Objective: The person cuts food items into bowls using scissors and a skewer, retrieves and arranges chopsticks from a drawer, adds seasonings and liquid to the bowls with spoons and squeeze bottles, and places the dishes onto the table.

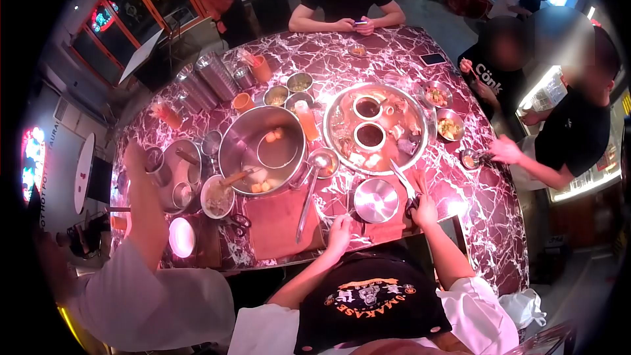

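Observation:
My right hand point(424, 212) grips a pair of scissors point(404, 179), its blades pointing up and away toward the rim of a large round metal tray point(347, 167). Food pieces point(396, 133) lie in that tray around two bowls of dark sauce point(370, 135). Between my hands stands a shiny metal bowl point(376, 200) on a brown mat. Near the table's front edge my left hand point(340, 233) is closed, left of the bowl; whatever its fingers hold, if anything, is hidden. A long-handled ladle point(309, 204) lies up and left of that hand, its round end holding some food.
A big steel pot point(225, 133) with broth stands left of the tray. Further left are a bowl of food point(217, 198), a white dish point(182, 236) and a co-worker's arm point(141, 217). Cups stand behind. Other people are at the far and right edges; a phone point(432, 59) lies there.

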A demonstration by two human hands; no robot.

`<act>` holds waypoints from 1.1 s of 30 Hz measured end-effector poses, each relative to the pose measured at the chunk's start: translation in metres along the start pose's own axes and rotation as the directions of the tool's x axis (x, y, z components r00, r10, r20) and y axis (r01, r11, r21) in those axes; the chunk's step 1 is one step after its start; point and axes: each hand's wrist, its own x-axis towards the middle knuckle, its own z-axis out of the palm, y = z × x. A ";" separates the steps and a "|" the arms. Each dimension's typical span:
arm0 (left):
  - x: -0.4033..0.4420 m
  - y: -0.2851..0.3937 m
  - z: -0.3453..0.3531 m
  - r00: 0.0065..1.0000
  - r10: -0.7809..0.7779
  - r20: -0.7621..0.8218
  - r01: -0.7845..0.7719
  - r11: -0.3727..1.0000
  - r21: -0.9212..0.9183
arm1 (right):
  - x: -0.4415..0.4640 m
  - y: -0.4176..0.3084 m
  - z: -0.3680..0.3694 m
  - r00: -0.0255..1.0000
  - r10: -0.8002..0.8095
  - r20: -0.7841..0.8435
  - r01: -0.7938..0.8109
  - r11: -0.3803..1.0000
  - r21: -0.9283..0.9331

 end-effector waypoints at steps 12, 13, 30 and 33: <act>0.034 -0.002 0.044 0.940 0.188 -0.284 -0.135 0.971 0.197 | 0.039 0.049 -0.021 0.926 -0.071 0.371 -0.166 0.805 0.569; 0.036 -0.005 0.045 0.952 0.098 -0.292 -0.082 0.994 0.065 | 0.035 0.057 -0.017 0.896 -0.053 0.441 -0.302 0.657 0.691; 0.022 -0.006 0.063 0.932 -0.035 -0.361 -0.072 0.957 -0.279 | 0.162 -0.008 -0.156 0.965 -0.259 -0.031 0.243 0.850 0.467; 0.015 0.009 0.058 0.871 -0.027 -0.491 0.015 0.999 -0.028 | 0.255 -0.044 -0.198 0.969 -0.236 0.080 0.225 0.967 0.122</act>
